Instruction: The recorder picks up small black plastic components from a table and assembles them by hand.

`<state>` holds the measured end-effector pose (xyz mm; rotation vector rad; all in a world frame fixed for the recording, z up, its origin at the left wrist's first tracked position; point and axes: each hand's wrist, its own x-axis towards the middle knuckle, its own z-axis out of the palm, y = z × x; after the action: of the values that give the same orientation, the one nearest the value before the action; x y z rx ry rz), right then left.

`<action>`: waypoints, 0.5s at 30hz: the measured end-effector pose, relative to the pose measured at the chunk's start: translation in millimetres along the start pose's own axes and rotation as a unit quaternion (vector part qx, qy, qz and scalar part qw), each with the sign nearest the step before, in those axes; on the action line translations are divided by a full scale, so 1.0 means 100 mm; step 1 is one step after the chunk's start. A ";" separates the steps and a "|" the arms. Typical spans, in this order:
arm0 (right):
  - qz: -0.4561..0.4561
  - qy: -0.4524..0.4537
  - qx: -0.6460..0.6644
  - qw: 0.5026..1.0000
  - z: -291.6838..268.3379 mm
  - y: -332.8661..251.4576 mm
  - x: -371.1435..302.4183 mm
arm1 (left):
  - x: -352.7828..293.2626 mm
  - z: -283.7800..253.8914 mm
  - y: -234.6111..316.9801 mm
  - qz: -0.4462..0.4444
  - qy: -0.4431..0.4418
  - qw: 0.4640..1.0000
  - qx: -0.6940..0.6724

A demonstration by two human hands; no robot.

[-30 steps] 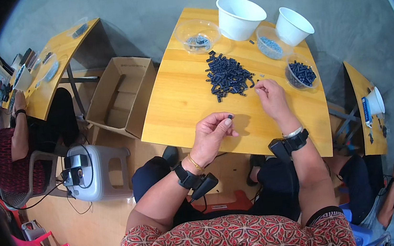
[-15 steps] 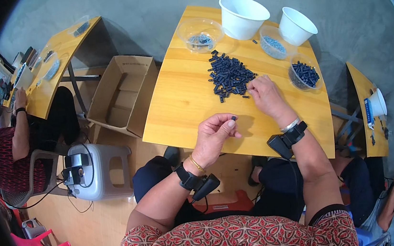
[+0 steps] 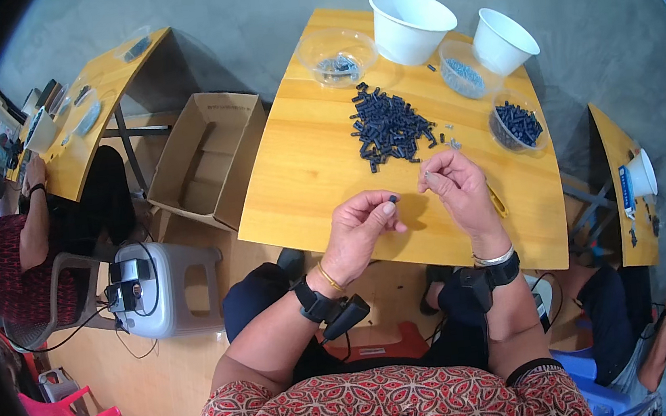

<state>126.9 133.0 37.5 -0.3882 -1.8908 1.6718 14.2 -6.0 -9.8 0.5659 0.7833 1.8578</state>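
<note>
My left hand is closed above the near edge of the wooden table. Its thumb and forefinger grip a small dark blue plastic piece, whose end pokes out. To its right, my right hand pinches something tiny and pale between thumb and fingertips; its kind cannot be made out. The two hands are a short gap apart. Beyond them lies a heap of short dark blue plastic pieces. A few small greyish bits lie just right of the heap.
Two white tubs stand at the back. Clear bowls hold small metallic parts, light blue-grey parts and dark pieces. A yellow-handled tool lies beside my right wrist. A cardboard box sits left; other people work at both sides.
My right hand has moved from the heap's right edge back toward me, now pinching something small near my left hand. The greyish bits and yellow tool have come into view. My left hand stays put.
</note>
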 end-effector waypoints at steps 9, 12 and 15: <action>0.027 -0.030 0.242 0.969 0.00 0.09 -0.05 | 0.02 0.05 -0.01 0.010 0.012 1.000 0.010; 0.046 -0.040 0.253 0.966 -0.01 0.09 -0.05 | 0.01 0.05 0.00 0.021 0.021 0.999 0.025; 0.048 -0.045 0.253 0.965 0.01 0.10 -0.06 | 0.00 0.03 0.00 0.022 0.012 1.000 0.017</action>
<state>129.1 130.9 26.3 -0.1984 -1.4446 2.1852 15.9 -4.9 -7.7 0.5869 0.8253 1.8975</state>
